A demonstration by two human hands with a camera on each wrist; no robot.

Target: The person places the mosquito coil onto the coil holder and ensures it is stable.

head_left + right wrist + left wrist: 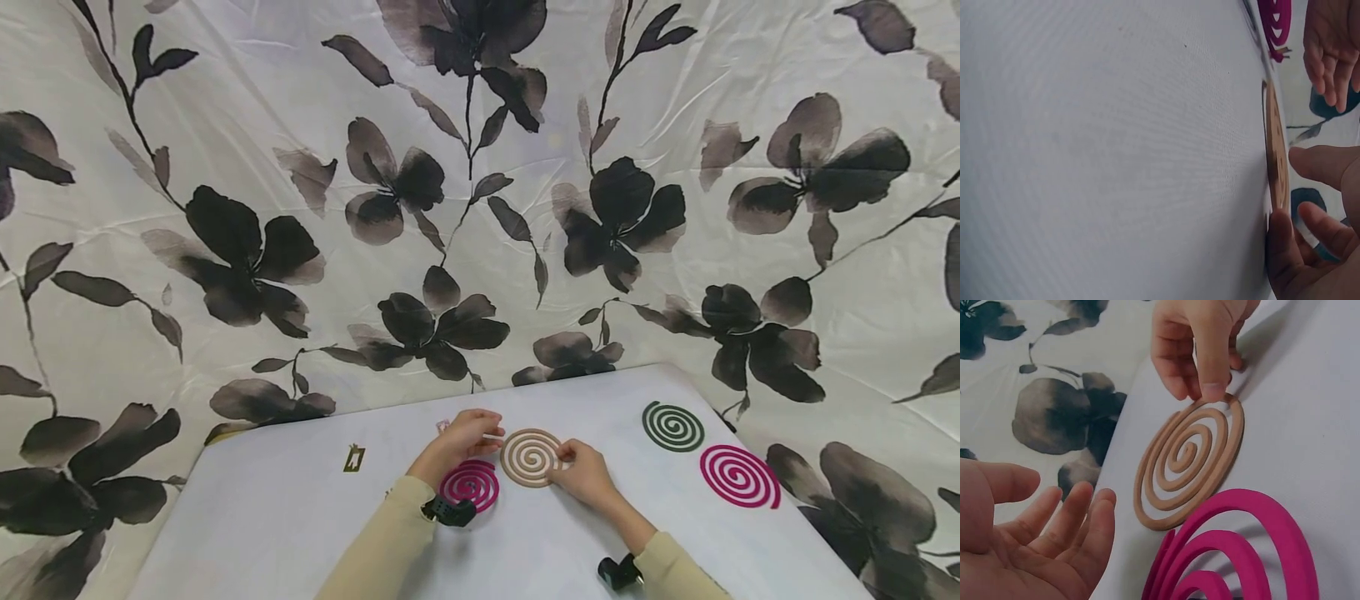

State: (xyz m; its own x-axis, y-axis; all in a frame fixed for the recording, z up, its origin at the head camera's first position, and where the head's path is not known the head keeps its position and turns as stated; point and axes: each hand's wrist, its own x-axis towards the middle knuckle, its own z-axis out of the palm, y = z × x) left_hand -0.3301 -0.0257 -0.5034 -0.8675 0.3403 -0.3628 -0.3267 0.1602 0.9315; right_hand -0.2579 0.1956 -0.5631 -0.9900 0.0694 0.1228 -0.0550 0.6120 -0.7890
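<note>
At the middle of the table is a tan mosquito coil (pixel 531 457), a flat spiral. My right hand (pixel 583 475) pinches its right edge; the left wrist view shows the thumb (pixel 1213 390) at the coil's rim. My left hand (pixel 463 437) is just left of the tan coil, apart from it, palm turned up and fingers loosely bent, holding nothing. Beside the left wrist is a magenta mosquito coil (pixel 487 483), partly covered by the wrist camera. In the left wrist view this magenta coil (pixel 1247 503) fills the foreground.
To the right lie a green mosquito coil (pixel 673 427) and another magenta coil (pixel 741 477), close together near the table's edge. A small gold-coloured metal piece (pixel 354 457) lies on the left of the white table (pixel 262 517). Behind hangs a floral cloth (pixel 510 275).
</note>
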